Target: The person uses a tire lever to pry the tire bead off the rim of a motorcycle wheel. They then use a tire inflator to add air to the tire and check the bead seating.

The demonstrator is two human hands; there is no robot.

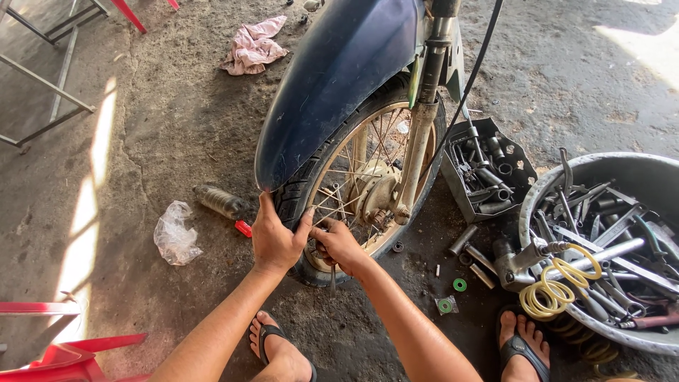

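1. the front wheel [368,187] of a motorbike is seen standing on the concrete floor [163,127], under a dark blue mudguard [332,78] and between the fork legs.
2. the left hand [277,237] is laid on the black tyre [288,199] at its lower left, fingers wrapped over the tread and thumb towards the rim, so the tyre is gripped.
3. the right hand [339,244] is closed around a thin metal tool [332,277] just beside the rim, among the lower spokes; the tool's tip is hidden by the hand.
4. as far as can be judged, the work is in an early or middle stage: the wheel is mounted in the fork, the tyre sits on the rim, and nothing has been taken off the hub.
5. a crumpled clear plastic bag [174,233] lies well left of the wheel, with a small red object [243,228] and a dusty bottle [221,202] nearer to it.
6. two green round pieces [453,296] lie on the floor right of the hands, one inside a small clear packet.
7. a black tray of sockets [488,170] and a grey basin of tools [608,240] stand to the right; a pink rag [253,46] lies further back.
8. no labels can be made out.
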